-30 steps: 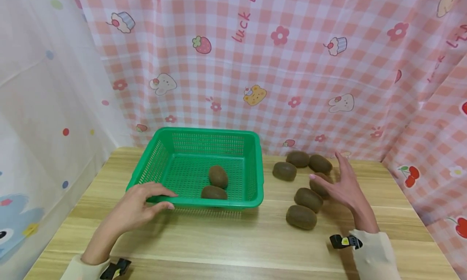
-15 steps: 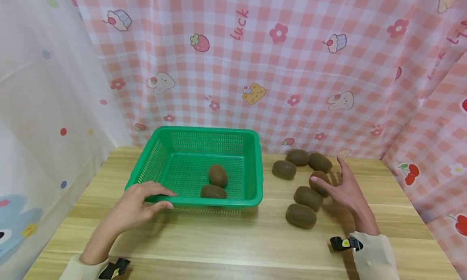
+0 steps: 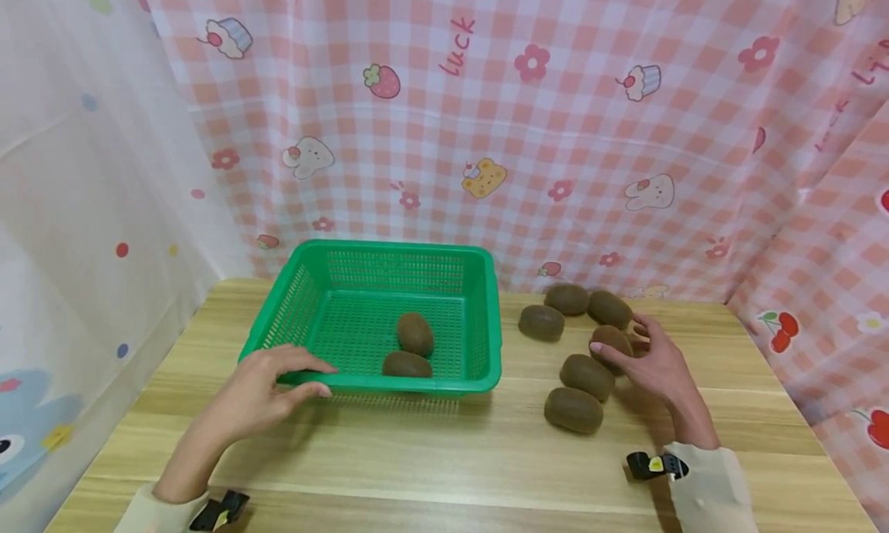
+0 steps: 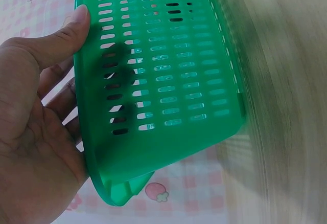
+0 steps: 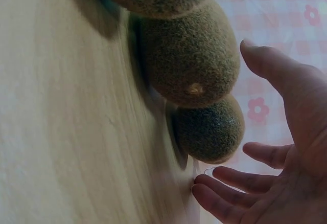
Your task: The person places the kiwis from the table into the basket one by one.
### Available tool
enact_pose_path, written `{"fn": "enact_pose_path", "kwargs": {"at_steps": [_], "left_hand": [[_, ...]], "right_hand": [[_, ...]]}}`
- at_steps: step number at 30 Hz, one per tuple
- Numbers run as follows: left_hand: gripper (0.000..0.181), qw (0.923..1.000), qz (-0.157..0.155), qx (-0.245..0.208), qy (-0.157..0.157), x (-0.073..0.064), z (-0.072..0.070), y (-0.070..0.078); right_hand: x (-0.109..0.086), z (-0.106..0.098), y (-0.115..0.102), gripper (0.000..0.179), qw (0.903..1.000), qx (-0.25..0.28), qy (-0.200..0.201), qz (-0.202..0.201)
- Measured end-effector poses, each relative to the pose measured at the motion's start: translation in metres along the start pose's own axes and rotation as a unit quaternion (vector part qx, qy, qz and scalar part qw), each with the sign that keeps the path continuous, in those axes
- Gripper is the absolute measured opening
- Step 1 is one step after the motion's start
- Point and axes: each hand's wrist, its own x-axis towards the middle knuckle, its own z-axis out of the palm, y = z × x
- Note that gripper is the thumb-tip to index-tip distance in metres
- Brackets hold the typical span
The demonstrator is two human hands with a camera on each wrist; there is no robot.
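My left hand [image 3: 267, 386] grips the near rim of a green plastic basket [image 3: 489, 325], thumb outside and fingers over the inner side. The left wrist view shows the thumb [image 4: 76, 24] against the slotted basket wall [image 4: 163, 147]. Two brown kiwis lie in the basket, one kiwi [image 3: 415, 335] behind another kiwi [image 3: 407, 365]. At the right, my right hand [image 3: 656, 363] reaches around a kiwi [image 3: 610, 342], its thumb over the near side and fingers at the far side. In the right wrist view, gaps show between the fingers [image 5: 245, 180] and the kiwis.
Near the right hand lie more loose kiwis: a near kiwi [image 3: 572, 410], one kiwi [image 3: 587, 377] touching it, and several behind, including a kiwi [image 3: 542, 322] at the left. A checked curtain [image 3: 430, 132] hangs behind the wooden table [image 3: 417, 463].
My right hand's fingers have bent inward and lowered toward the kiwi beside them. The left hand stays on the basket rim; the basket and kiwis have not moved.
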Motion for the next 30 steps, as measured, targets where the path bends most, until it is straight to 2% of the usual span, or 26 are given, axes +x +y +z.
{"fn": "enact_pose_path", "kwargs": {"at_steps": [7, 18, 30], "left_hand": [[0.027, 1.0, -0.001, 0.007, -0.003, 0.0005, -0.0002, 0.0006], [0.027, 1.0, 0.001, 0.006, 0.0, -0.0002, -0.0006, 0.0012], [0.027, 1.0, -0.008, 0.003, -0.005, -0.0002, -0.0013, 0.0021]], "right_hand": [[-0.001, 0.0034, -0.0002, 0.102, 1.0, -0.006, 0.003, -0.004], [-0.0018, 0.0066, 0.0018, 0.078, 0.9993, -0.013, 0.028, -0.019], [-0.001, 0.0056, 0.0045, 0.074, 0.9995, -0.006, 0.024, -0.021]]}}
